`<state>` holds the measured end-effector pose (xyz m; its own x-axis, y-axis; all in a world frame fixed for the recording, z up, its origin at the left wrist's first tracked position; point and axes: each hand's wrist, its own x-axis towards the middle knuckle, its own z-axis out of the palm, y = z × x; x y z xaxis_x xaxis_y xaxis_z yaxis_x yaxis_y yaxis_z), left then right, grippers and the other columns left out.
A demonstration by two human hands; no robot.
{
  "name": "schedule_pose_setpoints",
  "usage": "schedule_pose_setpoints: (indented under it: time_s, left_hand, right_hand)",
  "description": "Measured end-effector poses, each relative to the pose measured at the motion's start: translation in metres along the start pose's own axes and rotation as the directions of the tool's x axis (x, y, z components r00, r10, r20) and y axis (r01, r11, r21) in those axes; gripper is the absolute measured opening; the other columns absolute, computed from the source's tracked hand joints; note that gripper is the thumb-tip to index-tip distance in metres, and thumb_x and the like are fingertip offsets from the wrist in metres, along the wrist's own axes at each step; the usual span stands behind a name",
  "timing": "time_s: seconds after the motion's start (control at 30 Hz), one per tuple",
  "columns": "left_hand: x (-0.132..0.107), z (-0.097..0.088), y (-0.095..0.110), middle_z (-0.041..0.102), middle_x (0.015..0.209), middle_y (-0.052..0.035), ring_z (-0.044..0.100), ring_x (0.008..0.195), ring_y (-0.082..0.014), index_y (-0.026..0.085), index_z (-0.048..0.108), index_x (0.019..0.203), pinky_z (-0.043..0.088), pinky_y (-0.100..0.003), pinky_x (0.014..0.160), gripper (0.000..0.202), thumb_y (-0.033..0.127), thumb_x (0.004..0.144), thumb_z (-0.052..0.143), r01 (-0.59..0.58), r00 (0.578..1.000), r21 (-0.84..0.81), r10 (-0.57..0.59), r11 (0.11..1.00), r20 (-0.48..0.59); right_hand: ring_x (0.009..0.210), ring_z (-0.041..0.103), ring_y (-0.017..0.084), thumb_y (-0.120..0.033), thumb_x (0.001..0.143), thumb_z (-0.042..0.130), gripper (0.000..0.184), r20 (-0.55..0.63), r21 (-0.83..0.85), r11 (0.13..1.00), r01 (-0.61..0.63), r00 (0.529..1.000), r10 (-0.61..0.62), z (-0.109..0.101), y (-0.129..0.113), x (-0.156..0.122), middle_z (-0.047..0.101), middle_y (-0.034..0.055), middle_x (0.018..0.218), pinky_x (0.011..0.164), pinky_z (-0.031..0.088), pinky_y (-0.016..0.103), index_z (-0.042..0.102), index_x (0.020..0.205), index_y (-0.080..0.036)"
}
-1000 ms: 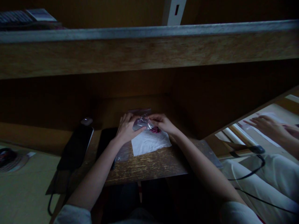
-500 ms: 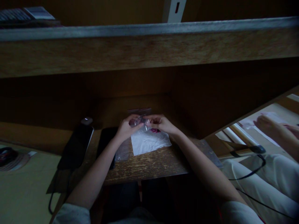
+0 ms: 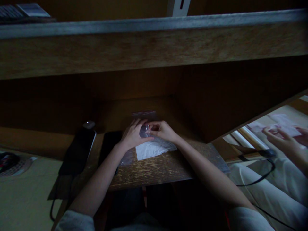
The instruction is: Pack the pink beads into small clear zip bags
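Note:
Over the desk, my left hand [image 3: 134,134] is curled around a small clear plastic bag [image 3: 144,131], with its thumb along the near side. From the right, my right hand [image 3: 166,131] meets the bag with thumb and fingers pinched together. A bit of red shows at those fingertips, too small to name. Beneath both hands lies a crumpled white paper or cloth [image 3: 151,152], partly covered by them. Behind the hands are flat clear zip bags [image 3: 149,114]. Another clear plastic piece [image 3: 126,159] rests beside my left wrist.
A dark flat object [image 3: 108,144] lies under my left forearm. Farther left are a black device [image 3: 77,154] with a cable and a small white case [image 3: 89,124]. A shelf board [image 3: 154,48] crosses overhead. At right, a co-worker's hand [image 3: 279,136] holds thin white material.
My left hand has turned, its back now facing up around the bag. My right fingers have drawn together at the bag with red showing. The pinkish-red pieces on the white sheet are no longer visible.

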<state>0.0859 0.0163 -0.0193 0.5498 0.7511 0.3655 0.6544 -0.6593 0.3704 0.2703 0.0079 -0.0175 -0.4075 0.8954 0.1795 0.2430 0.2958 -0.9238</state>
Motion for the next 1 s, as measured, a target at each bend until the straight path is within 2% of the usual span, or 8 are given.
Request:
schedule_pose_setpoints:
  time_s: [0.13,0.33,0.47,0.63,0.8,0.87,1.0]
  left_hand:
    - [0.001,-0.002,0.002,0.055,0.117,-0.0105,0.051,0.110,-0.0285,0.019,0.044,0.124,0.045,-0.045,0.093,0.073,0.061,0.068,0.065,-0.034,0.999,0.041,0.033,0.999,0.012]
    - [0.000,-0.001,0.002,0.055,0.119,-0.0124,0.051,0.110,-0.0299,0.018,0.045,0.124,0.042,-0.046,0.093,0.067,0.062,0.074,0.057,-0.055,0.998,0.120,0.055,0.991,0.005]
    - [-0.001,0.002,0.001,0.056,0.120,-0.0129,0.053,0.110,-0.0302,0.018,0.043,0.126,0.040,-0.048,0.094,0.067,0.062,0.076,0.055,-0.064,0.998,0.124,0.063,0.990,0.008]
    - [-0.001,0.001,0.002,0.060,0.115,-0.0123,0.057,0.105,-0.0297,0.018,0.046,0.124,0.042,-0.048,0.091,0.062,0.060,0.079,0.052,-0.049,0.999,0.154,0.047,0.987,0.017]
    - [-0.002,0.000,-0.001,0.060,0.116,-0.0111,0.055,0.107,-0.0284,0.019,0.047,0.122,0.043,-0.047,0.091,0.056,0.056,0.081,0.054,-0.042,0.999,0.079,0.041,0.996,0.019]
    - [-0.002,0.001,-0.003,0.059,0.116,-0.0096,0.054,0.108,-0.0273,0.021,0.047,0.123,0.043,-0.046,0.091,0.054,0.054,0.081,0.055,-0.042,0.999,0.030,0.041,0.999,0.021]
    - [-0.002,0.001,-0.003,0.056,0.114,-0.0077,0.050,0.108,-0.0267,0.023,0.050,0.118,0.042,-0.046,0.091,0.050,0.052,0.079,0.059,-0.058,0.998,-0.014,0.059,0.998,0.023]
  right_hand:
    - [0.058,0.050,0.010,-0.026,0.073,0.065,0.021,-0.003,0.057,0.998,-0.030,1.000,0.031,0.000,0.001,0.002,0.059,-0.0010,0.067,0.055,0.040,0.022,0.068,0.090,-0.014]
    - [0.052,0.045,0.008,-0.032,0.071,0.068,0.026,-0.006,0.169,0.982,-0.085,0.996,0.087,-0.002,-0.001,0.004,0.054,-0.0036,0.060,0.052,0.038,0.022,0.068,0.090,-0.015]
    - [0.053,0.047,0.008,-0.032,0.072,0.067,0.026,0.003,0.158,0.984,-0.082,0.997,0.082,-0.003,-0.001,0.004,0.057,-0.0026,0.062,0.052,0.039,0.021,0.068,0.092,-0.015]
    - [0.059,0.052,0.009,-0.029,0.076,0.063,0.023,-0.019,0.059,0.997,-0.043,0.999,0.044,-0.004,0.004,0.003,0.062,0.0002,0.071,0.054,0.041,0.021,0.068,0.093,-0.015]
    - [0.066,0.057,0.012,-0.033,0.081,0.057,0.024,-0.032,-0.025,1.000,-0.004,0.999,0.003,-0.029,0.005,-0.001,0.066,0.0041,0.082,0.060,0.043,0.024,0.067,0.094,-0.015]
    - [0.071,0.058,0.013,-0.030,0.079,0.059,0.021,0.017,-0.107,0.994,0.002,1.000,-0.001,-0.043,0.006,-0.004,0.066,0.0041,0.084,0.063,0.043,0.024,0.067,0.091,-0.016]
    - [0.063,0.055,0.011,-0.028,0.075,0.063,0.017,0.237,-0.275,0.961,-0.016,0.968,0.083,-0.062,0.012,-0.007,0.067,0.0012,0.075,0.058,0.039,0.022,0.070,0.087,-0.017]
